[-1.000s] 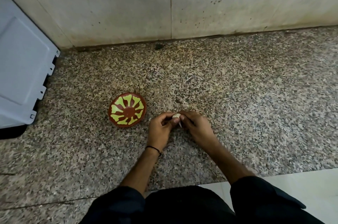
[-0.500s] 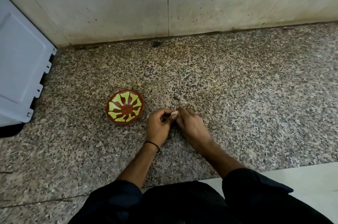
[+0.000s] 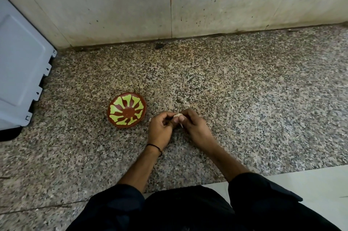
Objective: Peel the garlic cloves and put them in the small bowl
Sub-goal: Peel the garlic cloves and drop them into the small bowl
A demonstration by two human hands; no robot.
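A pale garlic clove (image 3: 177, 115) is pinched between the fingertips of both hands, low over the speckled granite counter (image 3: 244, 108). My left hand (image 3: 161, 129) holds it from the left, and my right hand (image 3: 194, 127) grips it from the right with a thin strip of skin hanging below. A small red-brown bowl (image 3: 127, 109) with a yellow-green petal pattern stands just left of my hands. The bowl looks to hold nothing.
A stained stone wall (image 3: 169, 4) rises at the back of the counter. A grey plastic panel (image 3: 20, 65) leans at the far left. White surface (image 3: 310, 183) lies at the near right edge, past the counter's front.
My hands stay together on the clove and shift only slightly; a strip of skin shows below the fingers again. The bowl has not moved.
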